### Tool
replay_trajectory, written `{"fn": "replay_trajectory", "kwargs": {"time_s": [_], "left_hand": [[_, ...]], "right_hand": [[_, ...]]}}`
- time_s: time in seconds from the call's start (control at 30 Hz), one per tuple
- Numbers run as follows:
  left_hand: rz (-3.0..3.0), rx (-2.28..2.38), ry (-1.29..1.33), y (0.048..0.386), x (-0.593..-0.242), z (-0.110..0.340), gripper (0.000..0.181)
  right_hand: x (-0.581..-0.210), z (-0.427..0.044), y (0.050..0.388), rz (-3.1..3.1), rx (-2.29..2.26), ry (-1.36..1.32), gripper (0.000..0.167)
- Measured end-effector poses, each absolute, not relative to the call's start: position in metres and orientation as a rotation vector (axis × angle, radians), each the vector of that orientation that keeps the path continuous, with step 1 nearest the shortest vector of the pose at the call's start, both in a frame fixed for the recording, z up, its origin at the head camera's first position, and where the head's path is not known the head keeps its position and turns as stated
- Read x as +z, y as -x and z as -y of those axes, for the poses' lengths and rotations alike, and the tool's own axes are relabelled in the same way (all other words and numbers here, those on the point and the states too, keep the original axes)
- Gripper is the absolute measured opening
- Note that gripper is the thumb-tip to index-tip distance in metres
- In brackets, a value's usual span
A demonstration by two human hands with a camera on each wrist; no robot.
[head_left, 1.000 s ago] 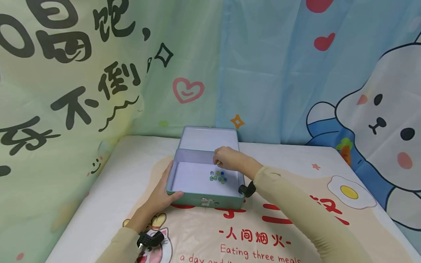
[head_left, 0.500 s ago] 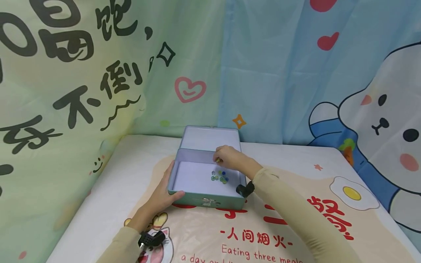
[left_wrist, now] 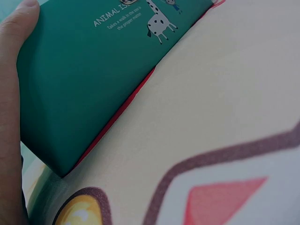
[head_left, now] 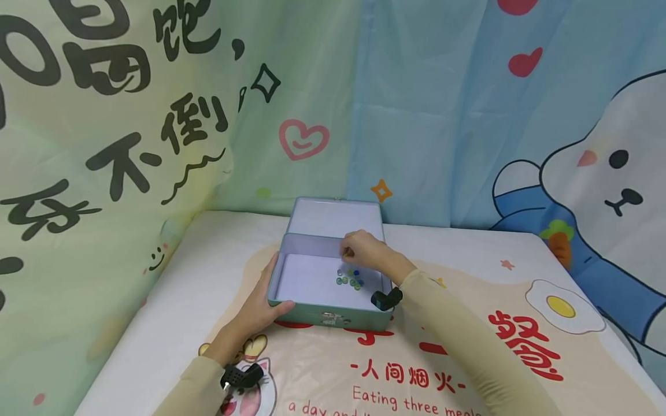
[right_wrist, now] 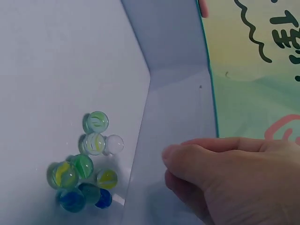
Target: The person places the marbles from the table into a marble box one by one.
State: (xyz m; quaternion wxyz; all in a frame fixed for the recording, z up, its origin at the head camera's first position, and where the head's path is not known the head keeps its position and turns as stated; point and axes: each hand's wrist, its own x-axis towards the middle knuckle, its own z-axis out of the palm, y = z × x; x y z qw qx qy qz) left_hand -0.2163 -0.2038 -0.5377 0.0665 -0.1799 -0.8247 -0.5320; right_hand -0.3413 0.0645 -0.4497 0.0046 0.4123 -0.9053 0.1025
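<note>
A green tin box (head_left: 333,318) with a pale inside stands with its lid (head_left: 335,216) laid back. My left hand (head_left: 262,300) grips its left side, the thumb over the front corner. In the left wrist view the box's front wall (left_wrist: 84,79) carries a printed giraffe. Several glass marbles (right_wrist: 95,143), green, yellow, blue and clear, lie together on the box floor. Over the back right of the box, my right hand (head_left: 366,249) pinches a small yellowish marble (head_left: 345,255), mostly hidden by the fingers. The right wrist view shows thumb and fingers held together near the back wall.
The box rests on a table with a printed cloth (head_left: 406,346) showing red characters and a fried egg. A printed curtain (head_left: 406,115) hangs behind and at the left. A black wrist strap (head_left: 241,377) sits on the left wrist, another (head_left: 387,299) on the right.
The view shifts slightly, so the scene slides a little to the right. My right hand stays over the back of the box, its fingers turning slightly. My left hand keeps its hold.
</note>
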Motion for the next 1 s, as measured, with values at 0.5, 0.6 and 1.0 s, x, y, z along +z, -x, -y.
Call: {"fn": "replay_trajectory", "kwargs": {"time_s": [0.5, 0.6, 1.0], "left_hand": [[2.501, -1.607, 0.530, 0.216, -0.532, 0.203, 0.106], [2.493, -1.609, 0.532, 0.216, -0.532, 0.204, 0.107], [2.496, -1.618, 0.549, 0.213, -0.528, 0.203, 0.109]], "right_hand": [[-0.455, -0.055, 0.341, 3.002, 0.250, -1.295, 0.005], [-0.456, -0.055, 0.341, 2.996, 0.216, -1.309, 0.006], [-0.465, -0.052, 0.343, 2.995, 0.142, -1.371, 0.008]]}}
